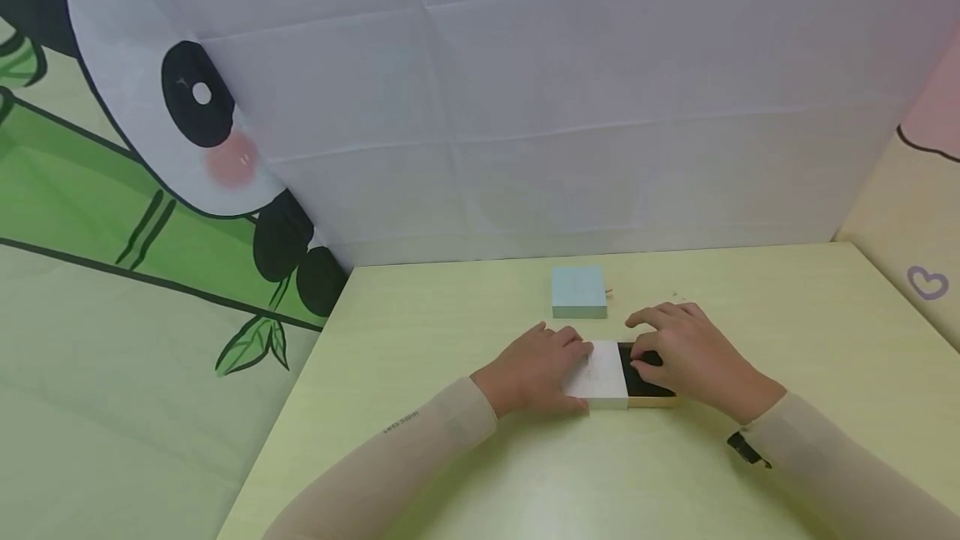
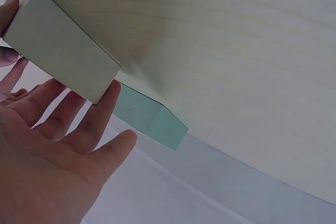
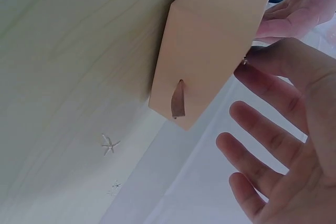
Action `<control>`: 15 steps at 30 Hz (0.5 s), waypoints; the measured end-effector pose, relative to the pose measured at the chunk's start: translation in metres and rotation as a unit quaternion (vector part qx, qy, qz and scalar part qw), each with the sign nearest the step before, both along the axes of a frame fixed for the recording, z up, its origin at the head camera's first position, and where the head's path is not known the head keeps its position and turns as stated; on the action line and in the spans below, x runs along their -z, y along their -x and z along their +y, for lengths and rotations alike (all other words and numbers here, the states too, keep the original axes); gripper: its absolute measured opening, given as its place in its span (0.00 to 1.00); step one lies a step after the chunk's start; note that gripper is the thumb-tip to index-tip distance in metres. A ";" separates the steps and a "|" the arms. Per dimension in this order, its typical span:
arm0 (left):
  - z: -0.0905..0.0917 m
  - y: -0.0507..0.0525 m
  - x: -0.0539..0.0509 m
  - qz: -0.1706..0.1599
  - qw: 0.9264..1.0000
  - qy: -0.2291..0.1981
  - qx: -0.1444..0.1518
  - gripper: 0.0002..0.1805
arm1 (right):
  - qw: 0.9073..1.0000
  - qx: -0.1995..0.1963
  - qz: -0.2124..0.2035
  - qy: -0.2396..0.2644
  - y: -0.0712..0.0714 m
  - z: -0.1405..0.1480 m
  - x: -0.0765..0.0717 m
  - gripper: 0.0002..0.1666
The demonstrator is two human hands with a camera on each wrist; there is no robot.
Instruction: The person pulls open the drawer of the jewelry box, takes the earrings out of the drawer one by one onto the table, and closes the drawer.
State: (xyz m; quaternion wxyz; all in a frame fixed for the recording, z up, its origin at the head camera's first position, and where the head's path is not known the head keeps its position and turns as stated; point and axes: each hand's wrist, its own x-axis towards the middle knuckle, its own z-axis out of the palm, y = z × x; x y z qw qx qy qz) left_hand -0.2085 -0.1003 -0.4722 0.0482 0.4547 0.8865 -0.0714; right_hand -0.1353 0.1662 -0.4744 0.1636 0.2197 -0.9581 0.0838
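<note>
A white box sleeve (image 1: 606, 373) lies on the table with its drawer, lined in black (image 1: 637, 382), partly pulled out to the right. My left hand (image 1: 542, 369) holds the sleeve at its left end, thumb on the near side and fingers across the far side. Over the drawer, my right hand (image 1: 686, 357) pinches a tiny shiny piece (image 3: 245, 61) between thumb and forefinger; its shape is mostly hidden. The other right fingers are spread. In the right wrist view, the drawer's peach end (image 3: 210, 40) carries a ribbon pull (image 3: 178, 100).
Behind the white box stands a closed light blue box (image 1: 579, 290) with a small tab on its right side. Small starfish-shaped pieces (image 3: 109, 144) lie on the pale wooden table (image 1: 480, 307) to the far right. A white cloth (image 1: 555, 107) hangs behind the table.
</note>
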 end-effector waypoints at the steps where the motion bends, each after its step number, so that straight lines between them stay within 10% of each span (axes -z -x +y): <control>1: 0.000 0.000 0.000 0.000 1.000 0.000 0.000 0.47 | 1.000 0.000 0.000 0.000 0.000 0.000 0.000 0.08; 15: -0.002 -0.001 -0.002 -0.002 1.000 0.000 0.000 0.47 | 1.000 0.009 0.003 -0.005 0.000 0.003 -0.005 0.06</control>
